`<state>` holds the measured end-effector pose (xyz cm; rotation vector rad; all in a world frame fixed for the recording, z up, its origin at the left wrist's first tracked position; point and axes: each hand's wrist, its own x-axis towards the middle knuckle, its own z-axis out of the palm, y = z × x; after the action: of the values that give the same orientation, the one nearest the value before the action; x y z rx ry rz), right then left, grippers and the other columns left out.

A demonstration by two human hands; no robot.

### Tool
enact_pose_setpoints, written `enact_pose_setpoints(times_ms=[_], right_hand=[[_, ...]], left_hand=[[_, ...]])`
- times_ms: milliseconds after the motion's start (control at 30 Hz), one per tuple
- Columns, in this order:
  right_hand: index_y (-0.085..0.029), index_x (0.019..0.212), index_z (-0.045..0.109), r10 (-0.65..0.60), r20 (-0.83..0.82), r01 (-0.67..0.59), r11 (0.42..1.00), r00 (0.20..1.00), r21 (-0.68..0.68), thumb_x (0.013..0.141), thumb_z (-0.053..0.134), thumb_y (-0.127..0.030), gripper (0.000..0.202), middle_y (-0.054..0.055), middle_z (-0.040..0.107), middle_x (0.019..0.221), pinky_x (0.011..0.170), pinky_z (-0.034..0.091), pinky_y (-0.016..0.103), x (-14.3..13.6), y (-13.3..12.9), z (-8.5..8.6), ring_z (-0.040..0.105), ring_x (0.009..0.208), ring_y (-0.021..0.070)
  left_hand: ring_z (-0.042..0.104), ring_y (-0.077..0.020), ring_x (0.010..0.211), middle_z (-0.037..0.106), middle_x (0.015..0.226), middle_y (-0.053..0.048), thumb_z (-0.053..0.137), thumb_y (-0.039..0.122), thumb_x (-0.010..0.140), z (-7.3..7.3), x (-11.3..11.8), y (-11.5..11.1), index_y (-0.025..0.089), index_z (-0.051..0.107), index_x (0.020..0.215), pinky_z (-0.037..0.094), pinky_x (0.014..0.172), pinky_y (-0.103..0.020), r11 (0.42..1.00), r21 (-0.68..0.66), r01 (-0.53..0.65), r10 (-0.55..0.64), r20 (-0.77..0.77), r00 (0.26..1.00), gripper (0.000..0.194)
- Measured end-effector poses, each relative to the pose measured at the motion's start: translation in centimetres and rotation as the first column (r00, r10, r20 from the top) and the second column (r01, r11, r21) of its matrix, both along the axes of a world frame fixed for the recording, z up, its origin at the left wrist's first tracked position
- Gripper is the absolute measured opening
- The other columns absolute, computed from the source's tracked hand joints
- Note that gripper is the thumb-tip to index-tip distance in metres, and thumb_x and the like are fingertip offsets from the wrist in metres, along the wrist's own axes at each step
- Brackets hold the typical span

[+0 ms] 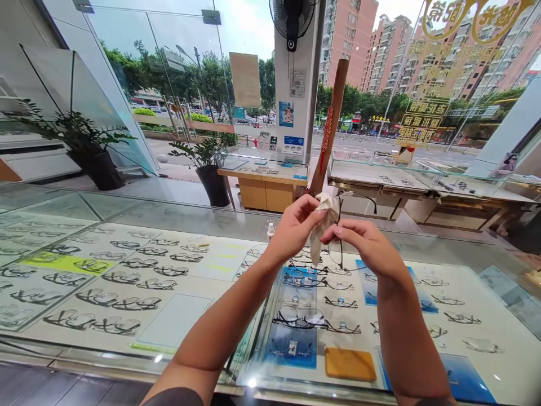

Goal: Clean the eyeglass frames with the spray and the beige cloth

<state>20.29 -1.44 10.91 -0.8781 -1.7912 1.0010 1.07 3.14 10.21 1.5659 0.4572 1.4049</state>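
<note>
In front of me, above the glass counter, both hands hold a pair of dark-framed eyeglasses (339,210), turned on edge. My left hand (296,228) is closed on a pale cleaning cloth (327,206), pinched against the upper lens, with a loose end hanging down. My right hand (366,242) grips the frame between thumb and fingers near its middle. One thin temple sticks out to the right above my right hand; another part of the frame hangs below the fingers. The cloth and fingers hide much of the lenses.
Below is a glass display counter (249,375) with rows of eyeglasses (135,304). A small white bottle (271,230) stands behind my left wrist, and an orange-brown pad (350,364) lies near the front. Beyond are a potted plant (213,183), a wooden post (333,118) and other showcases (380,180).
</note>
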Motion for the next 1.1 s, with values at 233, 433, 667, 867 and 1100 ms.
enact_pose_setpoints(times_ms=[233,433,667,867,1100], right_hand=[[-0.022,0.088,0.083,0.027,-0.011,-0.027,0.999,1.000,-0.018,0.099,0.065,-0.039,0.028,0.007,0.082,0.095,0.092,0.054,0.037,0.1,0.4,-0.2,0.070,0.093,0.0211],[-0.023,0.091,0.084,0.085,-0.009,-0.086,0.996,0.996,-0.037,0.100,0.067,-0.044,0.028,0.006,0.081,0.094,0.089,0.053,0.035,0.1,0.5,-0.2,0.070,0.091,0.0200],[-0.022,0.090,0.082,0.141,-0.013,-0.141,0.988,0.990,-0.059,0.100,0.068,-0.048,0.031,0.006,0.080,0.094,0.093,0.053,0.036,0.4,0.6,-0.3,0.072,0.096,0.0211],[-0.022,0.088,0.081,0.092,0.003,-0.092,0.995,0.996,-0.042,0.100,0.065,-0.042,0.028,0.005,0.080,0.095,0.089,0.050,0.035,0.8,0.9,-0.5,0.068,0.093,0.0195],[-0.021,0.087,0.080,0.127,-0.059,-0.131,0.990,0.990,-0.060,0.100,0.066,-0.042,0.029,0.006,0.080,0.093,0.096,0.054,0.037,0.6,1.2,-0.5,0.072,0.095,0.0212]], left_hand=[[0.056,-0.0158,0.082,0.064,0.089,-0.003,0.069,0.056,0.096,-0.7,0.5,0.0,0.018,0.067,0.086,0.046,0.074,-0.027,0.992,0.072,-0.105,0.108,-0.045,0.993,0.040],[0.055,-0.0135,0.076,0.062,0.084,-0.001,0.072,0.047,0.097,-1.1,0.6,0.0,0.018,0.065,0.084,0.045,0.070,-0.025,0.969,0.151,-0.193,0.197,-0.007,0.980,0.033],[0.059,-0.0115,0.075,0.064,0.085,0.000,0.085,0.048,0.089,-1.8,1.2,0.5,0.019,0.059,0.086,0.048,0.071,-0.024,0.992,0.045,-0.122,0.118,0.075,0.990,0.038],[0.067,-0.0150,0.091,0.072,0.108,-0.005,0.088,0.045,0.085,-1.8,1.5,0.7,0.022,0.067,0.110,0.053,0.084,-0.027,0.998,0.056,-0.027,0.021,0.103,0.994,0.040],[0.066,-0.0150,0.088,0.072,0.098,-0.004,0.080,0.048,0.092,-1.5,1.7,0.0,0.020,0.074,0.097,0.053,0.083,-0.028,0.992,0.046,-0.120,0.116,0.090,0.989,0.030]])
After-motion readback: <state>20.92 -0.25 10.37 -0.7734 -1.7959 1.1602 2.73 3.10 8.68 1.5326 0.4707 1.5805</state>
